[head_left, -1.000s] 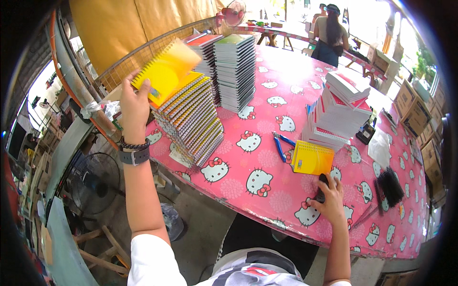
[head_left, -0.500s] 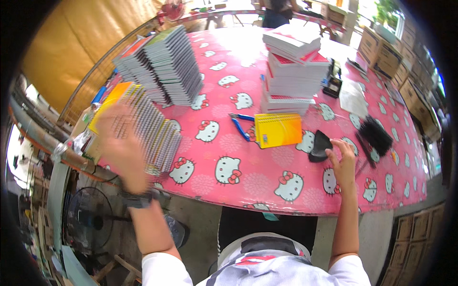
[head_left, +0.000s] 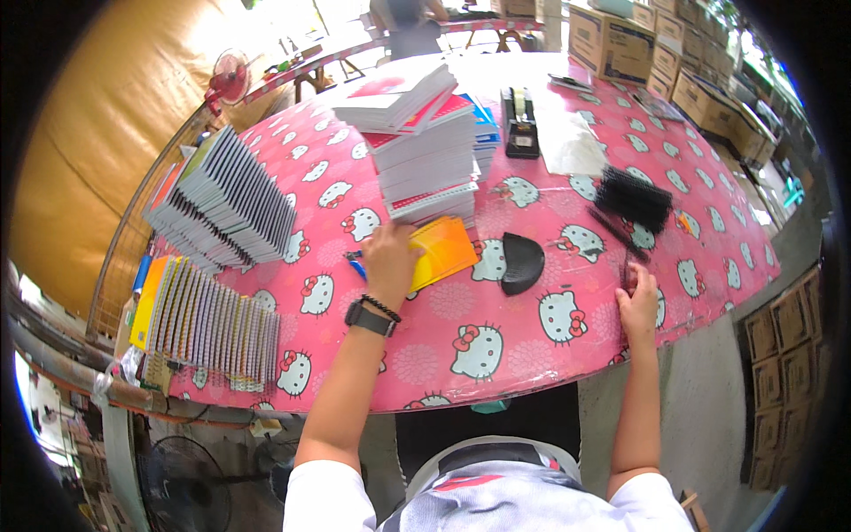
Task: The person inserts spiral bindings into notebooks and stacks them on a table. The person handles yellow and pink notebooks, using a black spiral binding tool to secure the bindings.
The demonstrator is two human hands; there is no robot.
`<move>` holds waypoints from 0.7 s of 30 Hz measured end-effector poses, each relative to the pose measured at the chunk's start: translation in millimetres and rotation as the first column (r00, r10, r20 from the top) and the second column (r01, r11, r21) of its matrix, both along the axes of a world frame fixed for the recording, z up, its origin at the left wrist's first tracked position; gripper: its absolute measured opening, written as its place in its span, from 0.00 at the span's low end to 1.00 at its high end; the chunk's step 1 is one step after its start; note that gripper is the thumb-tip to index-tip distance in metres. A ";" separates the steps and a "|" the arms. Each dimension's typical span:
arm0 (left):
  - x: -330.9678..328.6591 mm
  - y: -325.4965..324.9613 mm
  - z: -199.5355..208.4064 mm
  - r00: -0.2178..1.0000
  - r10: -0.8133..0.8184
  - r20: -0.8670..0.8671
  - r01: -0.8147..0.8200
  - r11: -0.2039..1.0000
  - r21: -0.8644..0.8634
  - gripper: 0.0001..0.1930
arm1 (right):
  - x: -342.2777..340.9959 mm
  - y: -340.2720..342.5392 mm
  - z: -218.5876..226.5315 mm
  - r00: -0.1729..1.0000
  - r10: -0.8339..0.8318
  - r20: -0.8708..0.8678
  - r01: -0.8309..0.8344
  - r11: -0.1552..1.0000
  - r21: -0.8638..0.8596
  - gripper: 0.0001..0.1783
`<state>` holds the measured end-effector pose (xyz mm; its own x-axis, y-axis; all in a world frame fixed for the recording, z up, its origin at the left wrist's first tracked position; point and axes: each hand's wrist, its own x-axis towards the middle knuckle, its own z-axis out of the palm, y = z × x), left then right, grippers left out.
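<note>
My left hand [head_left: 388, 263], with a dark watch and a beaded bracelet at the wrist, closes on the left side of a yellow-orange notebook [head_left: 446, 253] lying on the table. Blue-handled pliers [head_left: 356, 263] are partly hidden under that hand. At the right, my right hand [head_left: 638, 306] is pinched near the table surface. A thin dark strand, seemingly a black binding coil [head_left: 624, 278], shows at its fingers. Just beyond lies a bundle of black coils [head_left: 634, 199]. Between the hands rests a black half-round piece [head_left: 523, 263].
A tall stack of white-paged notebooks [head_left: 425, 160] stands behind the yellow one. More spiral notebooks [head_left: 222, 199] and yellow-covered ones [head_left: 208, 324] are stacked at the left. A tape dispenser [head_left: 519, 124], a white sheet [head_left: 567, 137] and cartons [head_left: 612, 44] sit farther back. Someone [head_left: 408, 27] stands beyond the table.
My left hand has moved from the yellow-covered stack rightward onto the yellow-orange notebook. My right hand has left the black half-round piece and moved toward the coil bundle. The view has turned right.
</note>
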<state>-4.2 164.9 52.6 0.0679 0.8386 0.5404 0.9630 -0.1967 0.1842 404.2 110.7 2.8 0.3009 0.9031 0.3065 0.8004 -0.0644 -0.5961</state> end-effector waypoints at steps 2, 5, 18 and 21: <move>-4.5 -3.2 3.7 0.998 -0.017 0.066 0.017 1.000 -0.007 0.17 | 22.8 3.7 -7.2 0.998 0.030 -0.052 -0.027 0.998 0.051 0.26; -8.6 -24.8 18.7 0.969 -0.092 0.230 0.103 0.994 -0.037 0.14 | 18.4 13.4 -10.1 0.978 0.109 -0.178 -0.094 0.991 0.094 0.25; 36.3 -125.0 27.6 0.935 -0.340 0.105 0.353 0.923 -0.153 0.17 | -28.3 4.0 56.0 0.974 0.214 -0.074 -0.209 0.976 0.063 0.16; 40.0 -126.0 19.9 0.921 -0.375 0.104 0.386 0.915 -0.116 0.18 | -80.4 -28.3 83.0 0.730 0.481 -0.487 -0.579 0.813 -0.065 0.17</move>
<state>35.8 38.9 72.5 0.3583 0.8215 0.4436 0.8016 -0.5142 0.3049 323.8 82.4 85.9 -0.1917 0.9795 0.0614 0.4041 0.1358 -0.9046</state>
